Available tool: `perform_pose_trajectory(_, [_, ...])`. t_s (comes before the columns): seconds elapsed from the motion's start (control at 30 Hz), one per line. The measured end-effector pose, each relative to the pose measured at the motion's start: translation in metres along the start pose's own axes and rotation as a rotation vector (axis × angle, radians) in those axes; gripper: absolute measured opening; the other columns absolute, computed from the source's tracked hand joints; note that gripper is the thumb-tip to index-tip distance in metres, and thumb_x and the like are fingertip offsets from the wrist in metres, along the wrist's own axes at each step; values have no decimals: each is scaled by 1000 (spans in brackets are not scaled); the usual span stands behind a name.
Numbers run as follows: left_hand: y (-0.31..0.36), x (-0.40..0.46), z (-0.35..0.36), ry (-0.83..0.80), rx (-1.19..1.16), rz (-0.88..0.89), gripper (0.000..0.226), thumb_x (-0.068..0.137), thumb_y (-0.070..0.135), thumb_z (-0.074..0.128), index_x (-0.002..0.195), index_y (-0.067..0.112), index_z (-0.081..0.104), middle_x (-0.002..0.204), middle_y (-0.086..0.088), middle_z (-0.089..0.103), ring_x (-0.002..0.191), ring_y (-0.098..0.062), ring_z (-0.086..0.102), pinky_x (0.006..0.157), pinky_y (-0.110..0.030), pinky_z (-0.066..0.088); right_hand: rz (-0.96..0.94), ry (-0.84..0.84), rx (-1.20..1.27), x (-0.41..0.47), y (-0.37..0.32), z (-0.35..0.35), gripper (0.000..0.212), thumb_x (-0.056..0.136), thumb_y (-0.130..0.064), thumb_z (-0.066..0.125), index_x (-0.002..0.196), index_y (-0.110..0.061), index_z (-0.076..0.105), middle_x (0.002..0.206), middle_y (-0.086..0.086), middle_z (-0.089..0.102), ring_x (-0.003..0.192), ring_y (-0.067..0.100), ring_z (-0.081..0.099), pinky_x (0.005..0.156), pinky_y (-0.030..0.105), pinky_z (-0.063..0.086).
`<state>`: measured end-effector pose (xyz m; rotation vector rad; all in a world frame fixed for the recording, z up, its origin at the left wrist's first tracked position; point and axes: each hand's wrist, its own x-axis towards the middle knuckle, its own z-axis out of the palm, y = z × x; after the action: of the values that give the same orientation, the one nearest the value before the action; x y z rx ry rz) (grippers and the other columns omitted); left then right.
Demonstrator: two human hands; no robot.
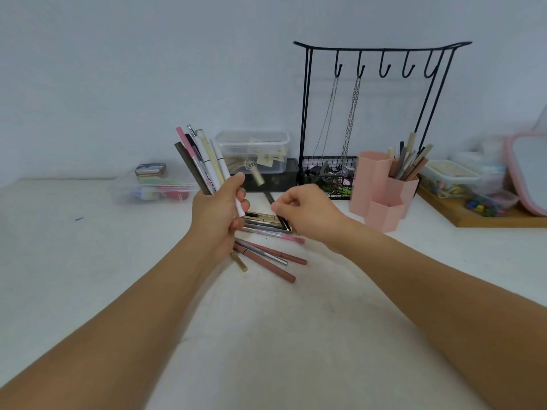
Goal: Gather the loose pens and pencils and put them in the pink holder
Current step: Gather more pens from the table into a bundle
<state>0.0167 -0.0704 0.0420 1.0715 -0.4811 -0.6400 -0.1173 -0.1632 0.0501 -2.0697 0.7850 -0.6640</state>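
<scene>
My left hand (217, 213), just left of the frame's centre, has its fingers (241, 202) curled tight round a bundle of pens and pencils (199, 158) that fans up and to the left. My right hand (305, 210), at centre, has fingers bent inward and pinching a dark pen (276, 211) whose lower end sits among the others lying there; most of that grip is hidden behind my knuckles.

Below and between the hands, the loose pens (266, 250) remain on the white counter (88, 261): a flat stack right under my fingers and a few brownish ones crossing each other lower down. The pink holder (381, 193) stands to the right of centre, close to my right hand, with its back compartment already holding several pens (410, 161).

I judge the bundle to be the weak point. It splays wide at the top, so slipping one more in could loosen my grip and let some slide out. The white pen at its right edge hangs lowest and looks likeliest to drop. Dragging the dark pen out could also scatter the stack, and a hurried swing right could knock the holder.
</scene>
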Motion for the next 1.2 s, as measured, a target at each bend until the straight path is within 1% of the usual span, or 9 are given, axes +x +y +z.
perform_pose_trajectory(0.17, [-4,-5,2,-52,54,-44,35,86,38,79,100,13,59,55,4,55,45,-8,47,32,-18,26,-45,-34,491,-4,-12,5,9,95,-10,66,98,-1,68,64,4,68,55,11,63,55,21,54])
perform_pose_trajectory(0.4, [-8,-14,3,-156,125,-23,48,68,56,83,82,13,67,57,-1,58,44,-12,47,34,-19,31,-139,-37,453,-10,-12,4,8,89,-5,73,93,1,74,68,6,73,57,11,64,57,22,57])
perform_pose_trajectory(0.53, [-10,-16,5,-188,163,-41,65,69,51,85,108,2,71,64,-3,61,46,-11,48,34,-19,30,-177,-16,469,-10,-10,6,5,82,5,75,81,0,75,66,9,72,56,16,69,57,21,57])
perform_pose_trajectory(0.73, [-10,-16,3,-158,172,-41,33,80,39,82,93,11,71,58,-1,61,45,-11,53,36,-20,34,-77,-115,592,-10,-13,5,9,84,10,70,87,4,75,68,8,72,60,14,69,60,20,56])
perform_pose_trajectory(0.9, [-11,-23,10,-117,249,30,43,66,41,81,93,11,67,71,-10,61,55,-23,54,38,-26,39,74,-44,518,-10,-25,-5,38,84,-35,76,114,-13,69,104,2,71,90,17,65,72,29,51])
perform_pose_trajectory(0.97, [-19,-31,15,-168,418,65,21,78,34,74,93,20,68,66,-3,70,56,-26,69,44,-32,55,59,-137,449,-16,-31,3,48,75,-43,83,114,-19,69,105,-2,75,98,13,70,80,26,54])
perform_pose_trajectory(1.0, [-21,-38,21,-193,446,59,5,87,25,68,89,28,64,65,0,71,56,-22,73,47,-35,58,72,-116,456,-21,-34,9,43,72,-39,87,106,-20,72,97,-3,77,92,10,72,76,23,54])
perform_pose_trajectory(1.07, [-30,-42,26,-190,566,210,24,95,10,59,90,34,58,69,8,66,61,-12,73,50,-21,56,125,27,522,-27,-38,19,29,73,-32,88,94,-17,75,83,-2,77,79,7,73,65,20,52])
perform_pose_trajectory(1.2, [-37,-56,41,-231,819,505,20,93,4,58,92,23,61,69,18,59,67,19,59,54,-2,41,175,128,555,-44,-27,7,15,81,-26,80,90,-15,76,83,7,75,83,14,72,68,26,52])
